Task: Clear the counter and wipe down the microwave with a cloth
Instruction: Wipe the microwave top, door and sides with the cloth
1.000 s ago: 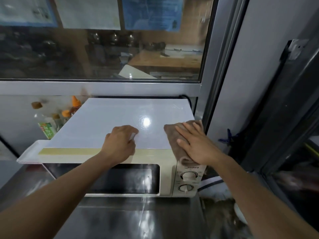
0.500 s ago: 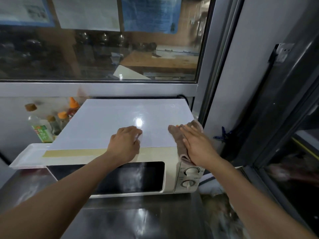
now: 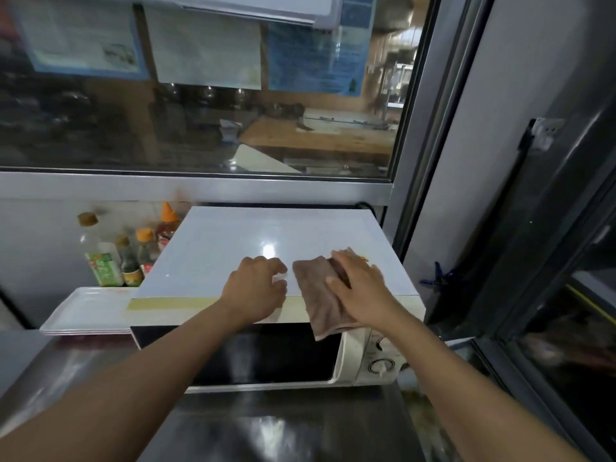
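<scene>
A white microwave [image 3: 233, 241] with a dark door and two dials stands on the steel counter [image 3: 266, 428]. A brown cloth [image 3: 316, 295] lies on its top near the front right and hangs over the front edge. My right hand [image 3: 360, 288] presses flat on the cloth with straight fingers. My left hand [image 3: 256, 288] rests on the microwave top just left of the cloth, fingers loosely curled, holding nothing.
Several sauce bottles [image 3: 113, 261] stand against the wall left of the microwave. A stack of white trays [image 3: 86, 311] lies beside it on the left. A window [image 3: 200, 95] runs behind, and a metal frame and dark door [image 3: 550, 261] close the right side.
My right hand has slid the cloth leftward along the microwave top, toward my left hand. The cloth now hangs further over the front edge. My left hand has stayed put.
</scene>
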Tool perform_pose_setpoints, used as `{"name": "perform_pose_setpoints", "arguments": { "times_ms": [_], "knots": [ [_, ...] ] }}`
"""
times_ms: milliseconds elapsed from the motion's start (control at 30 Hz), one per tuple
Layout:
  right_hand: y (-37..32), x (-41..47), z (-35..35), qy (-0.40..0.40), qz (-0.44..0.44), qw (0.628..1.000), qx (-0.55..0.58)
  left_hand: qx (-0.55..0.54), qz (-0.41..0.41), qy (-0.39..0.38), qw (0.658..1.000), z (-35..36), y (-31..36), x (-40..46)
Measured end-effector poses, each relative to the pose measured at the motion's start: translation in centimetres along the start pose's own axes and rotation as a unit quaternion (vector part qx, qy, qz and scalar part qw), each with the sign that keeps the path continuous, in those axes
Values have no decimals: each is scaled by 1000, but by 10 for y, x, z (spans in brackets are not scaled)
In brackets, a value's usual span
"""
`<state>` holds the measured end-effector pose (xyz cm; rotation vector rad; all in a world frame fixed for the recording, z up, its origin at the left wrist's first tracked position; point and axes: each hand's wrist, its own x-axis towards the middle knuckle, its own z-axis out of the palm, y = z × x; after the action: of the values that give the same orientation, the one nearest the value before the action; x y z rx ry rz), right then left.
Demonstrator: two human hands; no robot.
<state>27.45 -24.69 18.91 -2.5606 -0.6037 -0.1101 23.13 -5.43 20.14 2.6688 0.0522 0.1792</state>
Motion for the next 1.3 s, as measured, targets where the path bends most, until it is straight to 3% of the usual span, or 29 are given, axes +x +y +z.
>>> {"name": "perform_pose_setpoints", "arguments": {
  "times_ms": [100,167,333,533,667,733,833,900,1000,1133,1200,1300],
  "knots": [
    [21,0,-15,90,123,987,-58,-7,-13,6,1000,4,5,0],
    [32,0,-24,62,187,975,-108,-9,-25,0,1000,11,14,2],
    [29,3,-28,-15,197,976,-87,-6,-90,-11,996,24,39,9],
    [13,8,-27,-34,208,977,-12,-146,-103,31,983,22,44,9],
    [13,-1,-30,-24,230,971,64,-245,-114,49,962,12,39,5],
    [14,-6,-35,-1,244,956,165,-270,-110,59,955,5,36,3],
    [13,-13,-48,8,235,889,392,-272,-78,56,957,-6,31,2],
    [11,-17,-56,-14,208,861,464,-284,-51,36,957,-14,30,3],
    [2,-23,-68,-16,184,912,367,-261,-13,-5,965,-28,32,4],
    [-10,-30,-77,57,166,962,209,-150,61,-12,987,-36,42,9],
    [-9,-33,-84,75,160,969,174,-137,78,-19,987,-37,48,14],
    [1,-33,-98,59,173,946,266,-207,70,-69,973,-38,55,25]
  ]
}}
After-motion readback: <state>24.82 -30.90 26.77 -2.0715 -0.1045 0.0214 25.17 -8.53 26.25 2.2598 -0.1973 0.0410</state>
